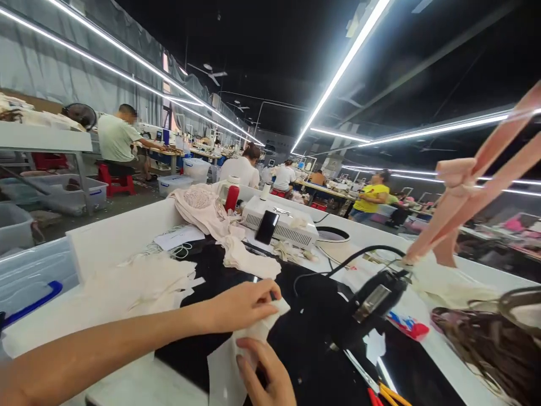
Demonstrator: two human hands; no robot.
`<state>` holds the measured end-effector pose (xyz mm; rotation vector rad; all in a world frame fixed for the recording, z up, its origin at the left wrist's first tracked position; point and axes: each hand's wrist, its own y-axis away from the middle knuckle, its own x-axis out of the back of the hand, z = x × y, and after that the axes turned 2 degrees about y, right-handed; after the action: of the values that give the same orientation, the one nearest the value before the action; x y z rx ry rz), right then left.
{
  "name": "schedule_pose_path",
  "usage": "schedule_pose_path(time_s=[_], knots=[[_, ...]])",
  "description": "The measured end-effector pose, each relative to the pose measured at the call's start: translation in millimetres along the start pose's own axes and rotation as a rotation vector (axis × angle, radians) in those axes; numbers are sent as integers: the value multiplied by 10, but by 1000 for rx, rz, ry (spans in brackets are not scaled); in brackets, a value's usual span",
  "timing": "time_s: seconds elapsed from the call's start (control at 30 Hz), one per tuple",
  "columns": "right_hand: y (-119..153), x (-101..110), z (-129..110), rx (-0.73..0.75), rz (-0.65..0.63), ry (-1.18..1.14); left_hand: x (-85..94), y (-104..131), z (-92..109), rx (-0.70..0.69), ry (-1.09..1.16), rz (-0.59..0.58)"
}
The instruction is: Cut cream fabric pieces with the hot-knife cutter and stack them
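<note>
A white fabric piece lies on the black table surface in front of me, its far end slightly raised and folded. My left hand reaches across from the left, with curled fingers and thumb closed on the far end of that fabric. Nearer to me, my right hand pinches the same piece between thumb and fingers. Beyond them lies a stack of cream fabric pieces. To the left spreads a larger pile of cream fabric, partly behind my left forearm.
Scissors with red and orange handles lie at the right, near a black machine with a cable. Pink straps hang above it. A phone leans on a white box. A red bottle stands behind. Several people work farther off.
</note>
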<state>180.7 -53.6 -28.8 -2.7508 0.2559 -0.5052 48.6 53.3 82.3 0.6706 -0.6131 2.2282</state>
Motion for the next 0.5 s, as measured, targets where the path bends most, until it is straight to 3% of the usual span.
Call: schedule_pose_path(time_s=[0.07,0.2,0.37,0.5], knots=[[-144,16,-126,-90,-75,-30,118,-27,-27,-23,68,42],[-436,88,-265,-141,-68,-46,379,-23,-233,0,-2,136],[-804,114,-224,-193,-4,-90,641,-32,-514,102,-74,276],[-1197,122,-134,-241,70,-134,804,-257,-698,173,-74,409]])
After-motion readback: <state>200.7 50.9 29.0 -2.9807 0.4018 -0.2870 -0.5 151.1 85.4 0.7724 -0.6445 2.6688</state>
